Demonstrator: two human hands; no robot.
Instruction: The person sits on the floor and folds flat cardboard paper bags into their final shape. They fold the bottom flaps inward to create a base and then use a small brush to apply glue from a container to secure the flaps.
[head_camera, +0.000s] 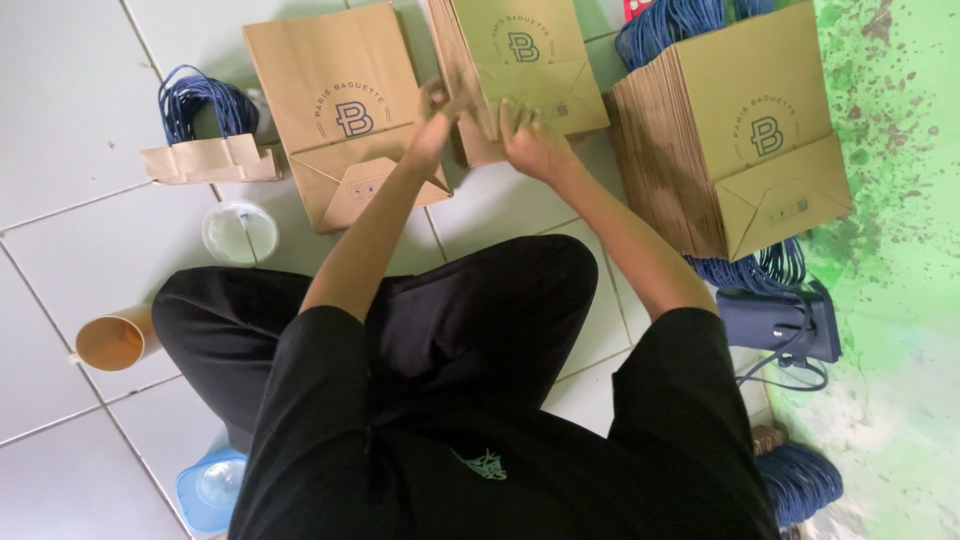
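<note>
Head view, looking straight down over black-clad shoulders and crossed legs. Both bare forearms stretched forward and converging over the white tiled floor (60, 120). Left hand (432, 118) raised at the wrist, fingers curled and pinched on the lower edge of a brown paper bag (520, 60) lying flat ahead; blurred, so exact grip hard to read. Right hand (530, 145) just beside it, palm down, fingers bent and pressing on the same bag's bottom fold, thumb side toward the left hand. Hands nearly touching each other. Bag held between them at the top middle of the frame, resting on a small stack of like bags.

Just left of the hands, a second flat brown bag (345, 110) with its bottom flap partly lifted. Further left, a bundle of blue cord handles (200, 100) beside a strip of folded brown paper (210, 160). Near the left knee, a clear plastic lid (240, 232), and further out a brown paper roll (115, 338) lying on its side. Right of the hands, a thick stack of folded bags (730, 150) standing on edge, more blue cords (760, 268) beneath it, then a dark blue device (780, 322) against the green painted floor (900, 300).
</note>
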